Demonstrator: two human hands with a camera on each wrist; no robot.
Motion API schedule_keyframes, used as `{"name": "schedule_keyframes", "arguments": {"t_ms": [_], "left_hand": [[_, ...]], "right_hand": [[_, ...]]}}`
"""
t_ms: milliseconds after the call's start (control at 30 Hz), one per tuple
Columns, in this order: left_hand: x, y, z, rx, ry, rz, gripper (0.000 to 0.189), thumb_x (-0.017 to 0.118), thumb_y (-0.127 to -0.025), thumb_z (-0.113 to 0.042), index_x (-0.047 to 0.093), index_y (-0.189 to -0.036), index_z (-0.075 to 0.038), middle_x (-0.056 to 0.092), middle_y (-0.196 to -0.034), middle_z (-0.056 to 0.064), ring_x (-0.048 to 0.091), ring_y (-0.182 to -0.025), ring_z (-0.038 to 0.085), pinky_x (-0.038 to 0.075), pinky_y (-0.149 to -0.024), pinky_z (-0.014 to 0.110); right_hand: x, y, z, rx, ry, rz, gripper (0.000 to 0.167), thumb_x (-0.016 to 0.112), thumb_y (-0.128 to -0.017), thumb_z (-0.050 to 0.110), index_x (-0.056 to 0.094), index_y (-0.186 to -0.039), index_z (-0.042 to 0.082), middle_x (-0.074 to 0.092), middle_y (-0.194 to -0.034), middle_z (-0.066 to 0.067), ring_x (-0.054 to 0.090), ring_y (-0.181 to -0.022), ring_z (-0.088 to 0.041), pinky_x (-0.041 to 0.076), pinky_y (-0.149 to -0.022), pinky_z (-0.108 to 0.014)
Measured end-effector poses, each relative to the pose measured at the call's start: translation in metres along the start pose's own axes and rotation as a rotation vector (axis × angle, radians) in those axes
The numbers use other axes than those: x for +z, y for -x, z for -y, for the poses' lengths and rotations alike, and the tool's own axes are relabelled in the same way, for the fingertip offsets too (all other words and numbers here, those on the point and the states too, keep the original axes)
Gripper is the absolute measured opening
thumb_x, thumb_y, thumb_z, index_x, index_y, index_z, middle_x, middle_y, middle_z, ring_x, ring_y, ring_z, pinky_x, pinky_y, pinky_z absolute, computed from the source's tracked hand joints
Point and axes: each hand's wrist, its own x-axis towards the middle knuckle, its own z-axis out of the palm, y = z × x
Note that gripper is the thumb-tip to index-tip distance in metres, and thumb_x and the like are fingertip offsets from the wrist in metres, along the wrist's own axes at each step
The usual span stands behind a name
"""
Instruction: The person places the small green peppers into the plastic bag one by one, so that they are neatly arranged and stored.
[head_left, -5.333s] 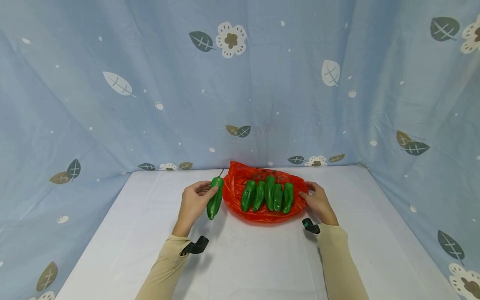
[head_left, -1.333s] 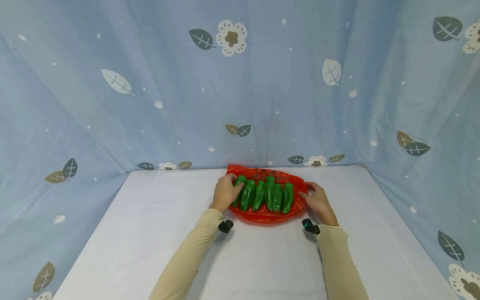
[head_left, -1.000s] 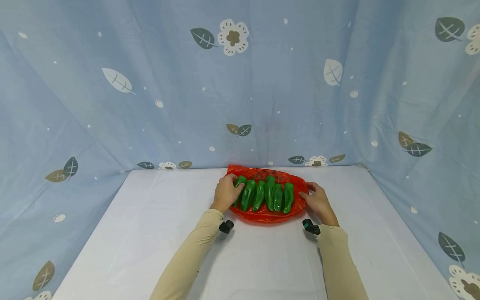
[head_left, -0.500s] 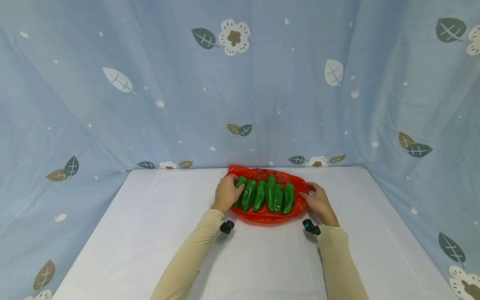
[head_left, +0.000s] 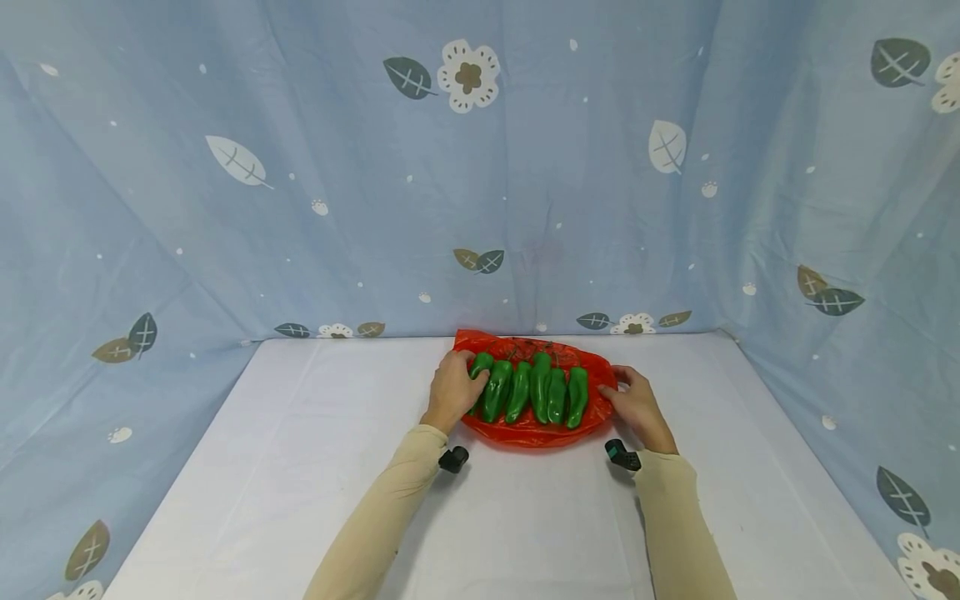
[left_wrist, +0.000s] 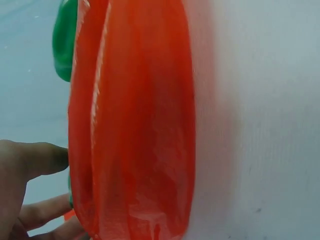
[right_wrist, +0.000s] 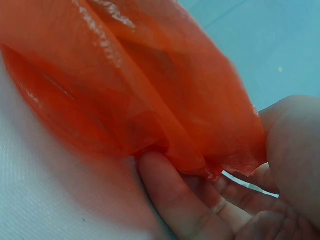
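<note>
A red plastic bag [head_left: 543, 436] lies spread on the table, with several long green peppers [head_left: 540, 387] side by side on it. At the row's left end, my left hand [head_left: 450, 388] holds the outermost green pepper [head_left: 482, 362] near its top. That hand hides part of this pepper. In the left wrist view, the thumb [left_wrist: 47, 157] reaches the upright red plastic, and a green pepper [left_wrist: 64, 42] shows over the edge. My right hand [head_left: 637, 407] grips the bag's right edge. The right wrist view shows the gathered plastic [right_wrist: 200, 125] between thumb and fingers.
A white cloth [head_left: 540, 517] covers the table. Behind it and at both sides hangs a blue curtain [head_left: 337, 125] printed with leaves and flowers, close to the bag's far edge. A black wrist camera [head_left: 453, 459] sits under the left wrist, another black camera [head_left: 622, 454] by the right.
Since the earliest frame, my left hand has carried its pepper rightward onto the bag, beside the others. The bag's left corner stands lower. My right hand has stayed; the last second shows almost no motion.
</note>
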Motion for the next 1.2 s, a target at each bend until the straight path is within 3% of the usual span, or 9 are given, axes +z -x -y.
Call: {"name": "schedule_keyframes", "arguments": {"t_ms": [167,433,833,1200], "left_hand": [[-0.004,0.007,0.0,0.052,0.054,-0.041,0.039,0.073,-0.095,-0.023,0.069,-0.125,0.001,0.066,-0.127,0.019,0.065,-0.117,0.034,0.056,-0.099,0.05],[-0.02,0.012,-0.001,0.126,0.202,-0.099,0.033,0.072,-0.095,-0.019,0.07,-0.122,0.001,0.068,-0.12,0.019,0.065,-0.108,0.034,0.056,-0.096,0.048],[-0.051,0.03,0.001,0.12,0.326,-0.154,0.028,0.069,-0.097,-0.018,0.072,-0.121,-0.004,0.07,-0.12,0.017,0.069,-0.106,0.038,0.06,-0.09,0.051],[-0.068,0.038,0.014,0.112,0.344,-0.216,0.025,0.068,-0.098,-0.018,0.073,-0.118,-0.003,0.074,-0.117,0.016,0.073,-0.103,0.031,0.06,-0.093,0.052]], "right_hand": [[-0.001,0.0,0.0,-0.012,0.002,0.0,0.057,0.054,-0.106,0.018,0.035,-0.156,-0.002,0.036,-0.161,-0.028,0.034,-0.149,-0.047,0.041,-0.119,-0.057],[-0.003,0.0,-0.002,-0.009,-0.001,-0.003,0.058,0.054,-0.106,0.019,0.035,-0.156,-0.001,0.036,-0.161,-0.027,0.034,-0.149,-0.047,0.039,-0.12,-0.056],[-0.004,-0.001,-0.001,0.014,0.005,-0.002,0.059,0.054,-0.106,0.018,0.033,-0.158,0.0,0.034,-0.162,-0.027,0.034,-0.149,-0.046,0.039,-0.12,-0.056],[-0.011,0.002,0.003,0.018,0.004,0.028,0.063,0.056,-0.106,0.019,0.029,-0.159,0.0,0.033,-0.162,-0.028,0.034,-0.148,-0.046,0.042,-0.119,-0.055]]}}
